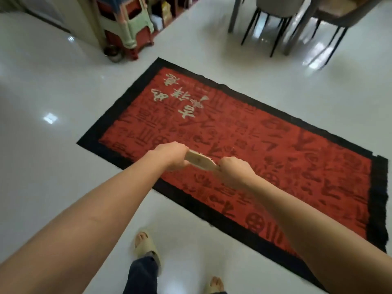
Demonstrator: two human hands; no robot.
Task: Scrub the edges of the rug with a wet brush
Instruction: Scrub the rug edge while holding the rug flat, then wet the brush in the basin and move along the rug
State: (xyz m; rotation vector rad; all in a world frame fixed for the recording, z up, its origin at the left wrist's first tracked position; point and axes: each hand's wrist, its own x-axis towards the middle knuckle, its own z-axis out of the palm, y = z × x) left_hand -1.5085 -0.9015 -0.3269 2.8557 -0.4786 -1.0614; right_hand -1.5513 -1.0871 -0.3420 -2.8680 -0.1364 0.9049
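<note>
Red with a black border, the rug (244, 145) lies flat on the shiny white floor (53, 92). Both hands hold a pale wooden brush (200, 159) up above the rug's near edge. The left hand (171, 154) is wrapped around its 10 o'clock end, and the right hand (235, 170) grips the handle at 4 o'clock. Chairs (273, 15) stand at 1 o'clock, stacked stools (127, 24) at 11 o'clock.
</note>
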